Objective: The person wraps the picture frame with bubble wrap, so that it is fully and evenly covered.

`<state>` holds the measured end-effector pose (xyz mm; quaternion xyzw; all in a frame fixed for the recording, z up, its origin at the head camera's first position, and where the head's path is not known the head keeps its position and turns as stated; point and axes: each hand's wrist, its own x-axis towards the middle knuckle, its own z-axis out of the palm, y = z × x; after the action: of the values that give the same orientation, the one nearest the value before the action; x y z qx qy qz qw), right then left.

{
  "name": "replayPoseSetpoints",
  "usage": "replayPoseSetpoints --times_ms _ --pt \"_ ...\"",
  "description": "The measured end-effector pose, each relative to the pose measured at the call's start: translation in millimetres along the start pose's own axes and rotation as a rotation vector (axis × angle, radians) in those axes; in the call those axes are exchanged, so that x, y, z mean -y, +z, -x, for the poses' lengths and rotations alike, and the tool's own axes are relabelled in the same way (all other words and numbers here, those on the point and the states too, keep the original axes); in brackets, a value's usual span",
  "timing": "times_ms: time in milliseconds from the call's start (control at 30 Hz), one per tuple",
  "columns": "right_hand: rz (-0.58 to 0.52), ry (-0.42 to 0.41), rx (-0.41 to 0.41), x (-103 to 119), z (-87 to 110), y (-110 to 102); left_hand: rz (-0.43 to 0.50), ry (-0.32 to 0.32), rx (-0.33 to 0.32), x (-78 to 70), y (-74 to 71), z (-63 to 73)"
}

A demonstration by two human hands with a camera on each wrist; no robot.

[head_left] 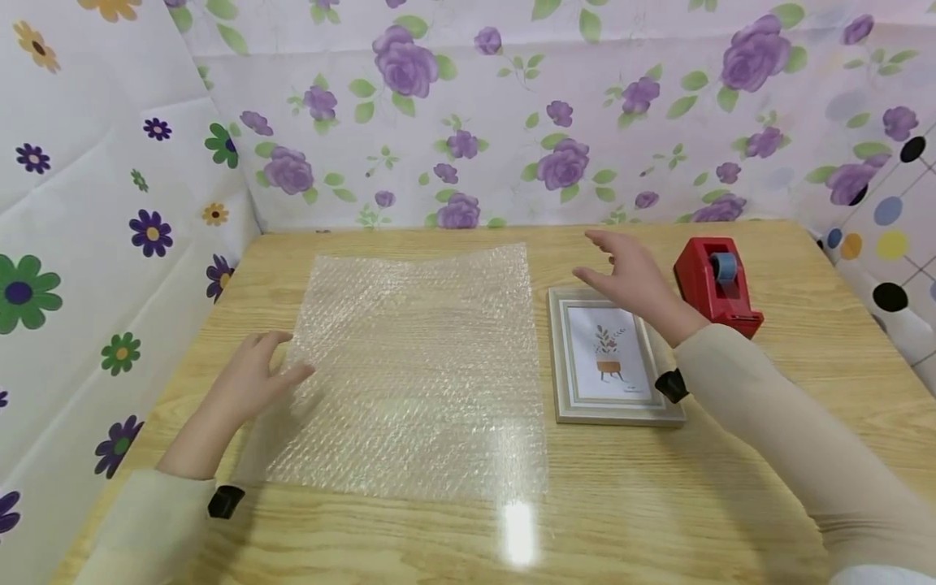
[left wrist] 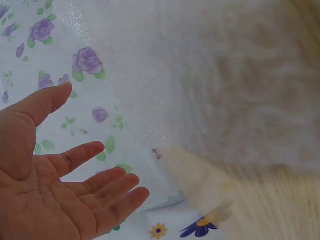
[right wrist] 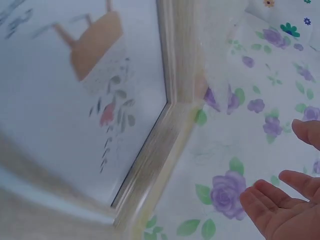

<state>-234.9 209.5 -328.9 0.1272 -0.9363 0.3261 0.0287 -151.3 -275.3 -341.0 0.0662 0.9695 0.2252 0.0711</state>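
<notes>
A sheet of clear bubble wrap (head_left: 417, 366) lies spread flat across the left and middle of the table. My left hand (head_left: 252, 378) hovers over its left edge, fingers parted and palm bare in the left wrist view. To the right of the sheet lies a picture frame (head_left: 553, 357) with a pale wooden border and a drawing of a potted plant. Above the far right part of that frame is my right hand (head_left: 632, 272), its fingers loosely spread with nothing between them. The right wrist view shows the frame's corner (right wrist: 172, 107) beside the right hand (right wrist: 285, 205).
A red tape dispenser (head_left: 712, 280) with a blue roll stands behind and right of the picture frame. The wooden table (head_left: 409, 544) meets a flowered cloth (head_left: 468, 122) at the back and another patterned cloth (head_left: 88, 244) on the left.
</notes>
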Motion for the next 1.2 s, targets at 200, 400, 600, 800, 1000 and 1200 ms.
replayPoseSetpoints --times_ms 200,400,600,800,1000,1200 --pt "-0.140 0.079 0.066 3.0 -13.1 8.1 0.060 -0.016 0.041 15.2 -1.6 12.1" --pt "-0.243 0.135 0.141 8.7 -21.7 15.0 0.073 -0.063 0.068 29.6 -4.2 29.8" --pt "-0.286 0.149 0.191 11.4 -25.6 25.7 0.107 -0.123 0.132 40.4 -1.1 37.2" --pt "-0.277 0.187 0.233 14.0 -33.9 39.6 0.120 -0.222 0.237 49.5 -0.3 46.3" --pt "-0.291 0.227 0.235 17.5 -41.6 48.7 0.254 -0.268 0.284 54.0 0.2 54.1" --pt "-0.306 0.254 0.253 20.6 -47.2 59.6 0.362 -0.274 0.320 56.2 1.4 61.6"
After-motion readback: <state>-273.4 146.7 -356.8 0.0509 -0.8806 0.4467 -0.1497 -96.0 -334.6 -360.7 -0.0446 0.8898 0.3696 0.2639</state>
